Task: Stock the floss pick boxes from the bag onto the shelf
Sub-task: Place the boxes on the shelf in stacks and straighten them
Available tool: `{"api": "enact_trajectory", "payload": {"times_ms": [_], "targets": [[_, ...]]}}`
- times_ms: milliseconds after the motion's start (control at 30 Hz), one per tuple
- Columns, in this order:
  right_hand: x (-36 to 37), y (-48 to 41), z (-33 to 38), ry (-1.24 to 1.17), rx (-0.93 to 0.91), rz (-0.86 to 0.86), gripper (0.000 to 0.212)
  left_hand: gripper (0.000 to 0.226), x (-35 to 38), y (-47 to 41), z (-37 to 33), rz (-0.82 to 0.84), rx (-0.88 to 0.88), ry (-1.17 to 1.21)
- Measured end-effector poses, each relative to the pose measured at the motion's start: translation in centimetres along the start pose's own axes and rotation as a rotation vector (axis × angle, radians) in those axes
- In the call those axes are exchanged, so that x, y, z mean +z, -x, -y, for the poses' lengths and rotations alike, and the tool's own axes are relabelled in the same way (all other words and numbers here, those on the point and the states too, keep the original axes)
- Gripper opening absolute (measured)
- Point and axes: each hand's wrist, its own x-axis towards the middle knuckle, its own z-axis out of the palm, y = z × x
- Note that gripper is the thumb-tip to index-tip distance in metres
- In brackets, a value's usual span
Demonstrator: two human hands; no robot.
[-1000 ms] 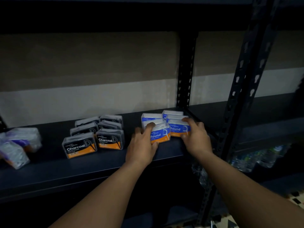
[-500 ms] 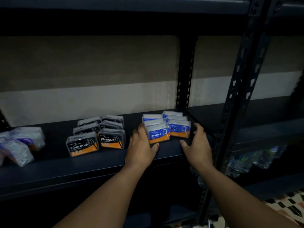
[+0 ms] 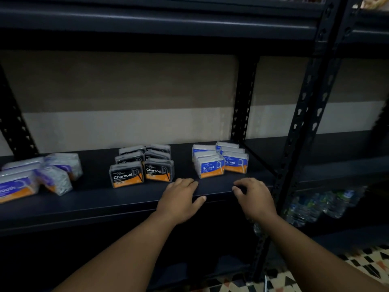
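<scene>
Several blue "Round" floss pick boxes (image 3: pixel 210 167) stand in two rows at the right end of the dark shelf (image 3: pixel 105 199). To their left stand several black "Charcoal" boxes (image 3: pixel 126 174), also in two rows. At the far left lie purple "Smooth" boxes (image 3: pixel 16 184), some tilted. My left hand (image 3: pixel 181 197) hovers over the shelf's front edge just in front of the Round boxes, holding nothing. My right hand (image 3: pixel 253 196) is beside it, fingers loosely curled and empty. Neither hand touches a box. The bag is not in view.
A black perforated upright post (image 3: pixel 303 114) stands just right of my right hand. Behind it, a lower shelf holds wrapped water bottles (image 3: pixel 320 205). Another shelf board runs overhead. Patterned floor tiles (image 3: pixel 368 264) show at the bottom right.
Both hands have let go of the front Round boxes and drawn back toward the shelf's front edge. The boxes stay in place.
</scene>
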Motion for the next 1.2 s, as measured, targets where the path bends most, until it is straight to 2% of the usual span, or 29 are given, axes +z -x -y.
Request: {"api": "enact_trajectory", "payload": {"times_ms": [167, 333, 433, 533, 733, 900, 1200], "targets": [[-0.3, -0.3, 1.2, 0.004, -0.029, 0.127, 0.020, 0.067, -1.5, -1.3, 2.1, 0.093, 0.159, -0.087], [0.0, -1.3, 1.7, 0.009, -0.091, 0.144, 0.015, 0.069, -0.4, -1.3, 2.7, 0.013, 0.169, -0.045], [-0.4, -3.1, 2.5, 0.017, -0.155, 0.015, 0.017, 0.067, 0.0, -1.4, 2.8, -0.024, 0.174, -0.049], [-1.3, -5.5, 3.3, 0.111, -0.208, -0.092, 0.026, 0.070, 0.5, -1.5, 3.1, -0.057, 0.190, -0.053], [-2.8, -8.8, 5.0, 0.294, -0.358, 0.104, 0.044, 0.070, 0.9, -1.7, 3.2, -0.076, 0.198, -0.061], [-2.2, -9.6, 5.6, 0.370, -0.428, 0.249, 0.044, 0.068, 0.7, -1.6, 3.1, -0.065, 0.188, -0.077], [-1.0, -9.1, 5.4, 0.301, -0.358, 0.233, 0.036, 0.072, 0.4, -1.3, 2.9, -0.061, 0.180, -0.087]]}}
